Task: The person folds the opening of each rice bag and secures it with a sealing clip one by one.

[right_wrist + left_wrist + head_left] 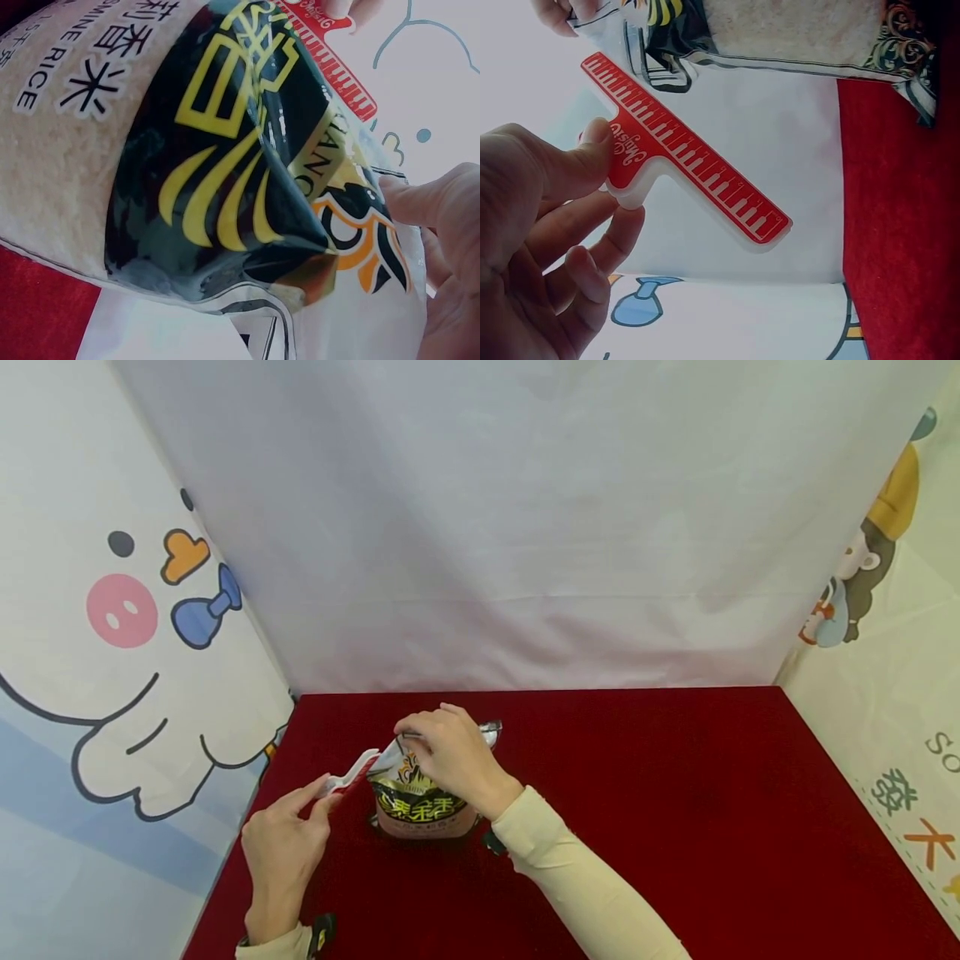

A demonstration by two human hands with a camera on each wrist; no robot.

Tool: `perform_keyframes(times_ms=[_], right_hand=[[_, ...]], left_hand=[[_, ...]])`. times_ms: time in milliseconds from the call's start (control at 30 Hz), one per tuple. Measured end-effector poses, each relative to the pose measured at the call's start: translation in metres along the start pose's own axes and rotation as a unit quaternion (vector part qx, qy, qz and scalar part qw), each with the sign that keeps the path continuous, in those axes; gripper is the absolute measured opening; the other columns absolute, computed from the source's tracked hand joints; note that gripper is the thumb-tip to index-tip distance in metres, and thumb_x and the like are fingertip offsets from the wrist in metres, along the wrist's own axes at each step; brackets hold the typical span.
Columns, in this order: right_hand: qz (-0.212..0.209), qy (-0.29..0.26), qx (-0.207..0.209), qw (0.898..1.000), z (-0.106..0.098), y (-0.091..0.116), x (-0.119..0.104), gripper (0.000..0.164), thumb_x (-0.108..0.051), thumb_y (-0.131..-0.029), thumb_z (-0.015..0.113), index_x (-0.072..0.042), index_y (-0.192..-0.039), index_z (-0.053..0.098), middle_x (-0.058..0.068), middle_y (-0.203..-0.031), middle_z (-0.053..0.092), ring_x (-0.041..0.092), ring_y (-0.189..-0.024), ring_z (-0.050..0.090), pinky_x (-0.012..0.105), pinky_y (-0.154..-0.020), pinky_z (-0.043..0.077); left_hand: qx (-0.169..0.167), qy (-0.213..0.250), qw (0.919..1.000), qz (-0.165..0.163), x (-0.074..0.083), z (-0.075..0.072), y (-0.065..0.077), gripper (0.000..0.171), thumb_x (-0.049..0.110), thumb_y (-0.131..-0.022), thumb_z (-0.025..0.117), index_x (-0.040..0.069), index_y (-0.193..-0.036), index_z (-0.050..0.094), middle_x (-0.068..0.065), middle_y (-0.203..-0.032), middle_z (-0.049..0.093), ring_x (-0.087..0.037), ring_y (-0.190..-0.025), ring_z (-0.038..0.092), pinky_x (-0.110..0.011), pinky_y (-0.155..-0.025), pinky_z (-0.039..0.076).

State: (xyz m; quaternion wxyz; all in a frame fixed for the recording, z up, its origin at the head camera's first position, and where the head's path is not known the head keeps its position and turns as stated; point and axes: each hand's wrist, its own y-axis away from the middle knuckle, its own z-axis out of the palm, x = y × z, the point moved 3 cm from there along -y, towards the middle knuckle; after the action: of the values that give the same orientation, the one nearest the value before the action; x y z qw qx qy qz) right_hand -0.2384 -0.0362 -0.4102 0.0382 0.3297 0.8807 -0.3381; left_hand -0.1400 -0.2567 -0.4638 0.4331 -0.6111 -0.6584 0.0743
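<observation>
A bag of jasmine rice (426, 825) stands upright on the red table, its top folded over and creased. My right hand (459, 756) grips the bag's top edge; in the right wrist view, that hand's thumb (420, 201) lies on the clear plastic there. To the left, my left hand (285, 843) pinches a red and white clip (690, 157) by its handle, between thumb and fingers. Piano keys and the word "Music" are printed on the clip. In the head view the clip's far end is right at the bag's upper left corner.
A red cloth (645, 827) covers the table. White fabric (525, 527) hangs behind its far edge. Printed cartoon panels stand at the left (82, 693) and at the right (870, 710).
</observation>
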Motion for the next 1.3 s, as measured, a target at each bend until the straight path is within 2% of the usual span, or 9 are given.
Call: perform_keyframes(times_ms=[100, 167, 300, 400, 467, 700, 1000, 1100, 1300], right_hand=[[0.001, 0.001, -0.002, 1.000, 0.000, 0.000, 0.000, 0.013, -0.012, -0.099, 0.076, -0.015, -0.110, 0.081, -0.002, -0.104, 0.083, 0.013, -0.093, 0.079, 0.050, -0.113, 0.052], [0.003, 0.001, -0.003, 1.000, 0.000, 0.000, 0.000, 0.013, -0.012, -0.099, 0.076, -0.016, -0.110, 0.081, -0.002, -0.104, 0.083, 0.012, -0.093, 0.079, 0.050, -0.113, 0.052], [0.004, -0.003, -0.004, 1.000, -0.001, 0.000, 0.000, 0.013, -0.012, -0.099, 0.076, -0.015, -0.110, 0.081, -0.002, -0.104, 0.083, 0.012, -0.093, 0.079, 0.051, -0.114, 0.052], [0.002, -0.004, -0.002, 1.000, 0.000, 0.000, 0.000, 0.013, -0.012, -0.099, 0.076, -0.016, -0.110, 0.081, -0.002, -0.104, 0.083, 0.012, -0.093, 0.079, 0.051, -0.113, 0.052], [0.001, -0.003, 0.001, 1.000, 0.000, 0.000, 0.000, 0.012, -0.012, -0.099, 0.076, -0.015, -0.110, 0.081, -0.002, -0.103, 0.083, 0.013, -0.093, 0.079, 0.051, -0.113, 0.053], [0.003, -0.012, -0.002, 1.000, 0.000, 0.000, 0.000, 0.012, -0.011, -0.099, 0.076, -0.013, -0.110, 0.082, -0.002, -0.103, 0.083, 0.014, -0.093, 0.079, 0.051, -0.114, 0.052], [0.007, -0.002, -0.005, 1.000, -0.001, 0.000, 0.000, 0.013, -0.012, -0.099, 0.077, -0.016, -0.110, 0.082, -0.004, -0.103, 0.083, 0.012, -0.093, 0.078, 0.049, -0.114, 0.051], [0.008, 0.000, -0.005, 1.000, -0.001, 0.001, 0.000, 0.013, -0.012, -0.099, 0.077, -0.016, -0.110, 0.082, -0.004, -0.103, 0.083, 0.012, -0.092, 0.078, 0.049, -0.115, 0.051], [0.005, -0.003, 0.001, 1.000, -0.001, 0.001, 0.000, 0.012, -0.014, -0.098, 0.078, -0.015, -0.109, 0.082, -0.003, -0.102, 0.083, 0.012, -0.090, 0.078, 0.049, -0.114, 0.051]], left_hand=[[-0.001, 0.003, 0.9999, 0.011, 0.003, 0.000, -0.003, 0.033, 0.008, -0.079, 0.090, 0.008, -0.111, 0.085, -0.017, -0.095, 0.082, -0.033, -0.050, 0.063, -0.045, -0.047, 0.046], [-0.002, 0.002, 0.9998, 0.018, 0.005, 0.000, -0.005, 0.033, 0.009, -0.079, 0.090, 0.007, -0.112, 0.084, -0.017, -0.097, 0.082, -0.035, -0.052, 0.065, -0.045, -0.047, 0.046], [-0.006, 0.000, 0.9996, 0.026, 0.008, -0.002, -0.009, 0.033, 0.009, -0.079, 0.091, 0.006, -0.111, 0.084, -0.017, -0.095, 0.082, -0.018, -0.041, 0.047, -0.035, -0.045, 0.039], [-0.012, 0.000, 0.9995, 0.031, 0.011, -0.003, -0.011, 0.033, 0.009, -0.079, 0.092, 0.006, -0.111, 0.085, -0.016, -0.092, 0.082, -0.005, -0.043, 0.030, -0.030, -0.045, 0.031], [-0.016, -0.001, 0.9993, 0.034, 0.012, -0.003, -0.012, 0.033, 0.009, -0.079, 0.092, 0.006, -0.111, 0.085, -0.016, -0.092, 0.082, -0.003, -0.044, 0.028, -0.029, -0.045, 0.031], [-0.022, -0.001, 0.9992, 0.032, 0.015, -0.002, -0.013, 0.034, 0.009, -0.079, 0.092, 0.007, -0.111, 0.085, -0.016, -0.095, 0.083, -0.010, -0.042, 0.044, -0.035, -0.045, 0.042], [-0.025, 0.007, 0.9989, 0.038, 0.019, -0.001, -0.015, 0.033, 0.007, -0.079, 0.092, 0.009, -0.111, 0.085, -0.015, -0.095, 0.083, -0.019, -0.043, 0.052, -0.034, -0.045, 0.040], [-0.031, 0.006, 0.9988, 0.038, 0.020, 0.000, -0.016, 0.033, 0.008, -0.079, 0.092, 0.010, -0.111, 0.085, -0.015, -0.097, 0.083, -0.014, -0.042, 0.047, -0.034, -0.044, 0.038], [-0.039, 0.001, 0.9986, 0.035, 0.020, 0.004, -0.015, 0.034, 0.010, -0.079, 0.093, 0.011, -0.112, 0.085, -0.015, -0.099, 0.083, 0.001, -0.045, 0.027, -0.030, -0.045, 0.029]])
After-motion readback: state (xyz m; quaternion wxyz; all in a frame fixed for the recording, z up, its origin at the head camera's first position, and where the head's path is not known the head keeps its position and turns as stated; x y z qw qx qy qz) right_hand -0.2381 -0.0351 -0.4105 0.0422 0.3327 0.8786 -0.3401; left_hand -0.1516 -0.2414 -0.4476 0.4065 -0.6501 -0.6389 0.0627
